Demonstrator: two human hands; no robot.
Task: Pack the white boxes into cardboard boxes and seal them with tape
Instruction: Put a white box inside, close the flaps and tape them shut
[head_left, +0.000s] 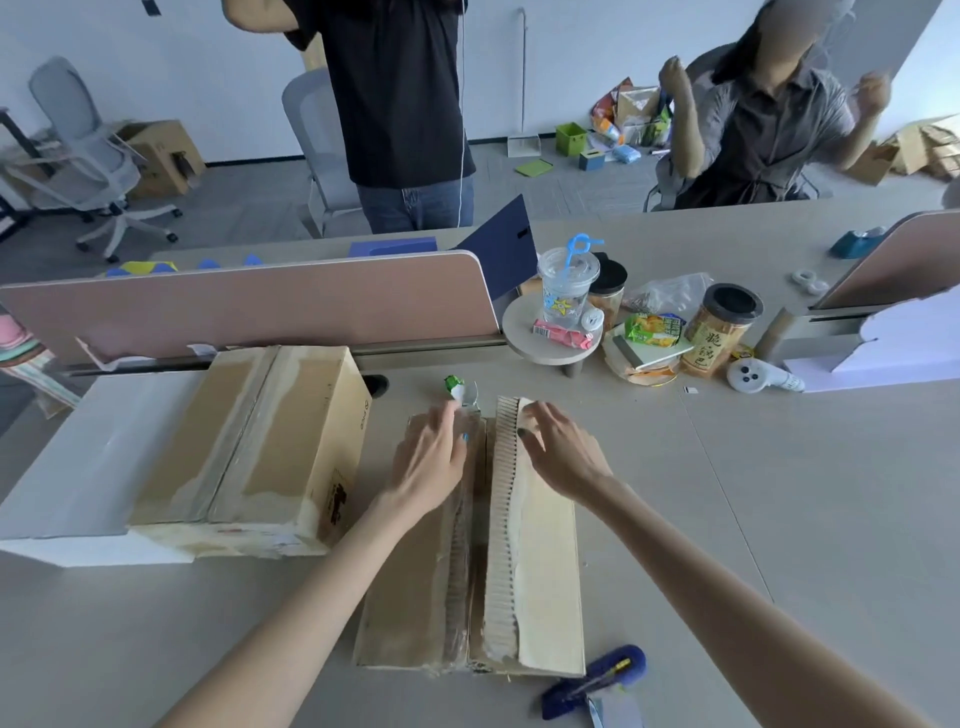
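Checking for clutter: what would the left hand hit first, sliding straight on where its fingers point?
Probably the small green-and-white object just past the far end of the cardboard box, though depth is unclear.

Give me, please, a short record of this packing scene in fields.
box in work: small cardboard box, flaps closed, top paper torn
left hand: flat on its left flap
right hand: flat on its right flap
to the left: larger cardboard box, seam taped; white box beyond it
tool: blue-handled tool by the near corner, untouched
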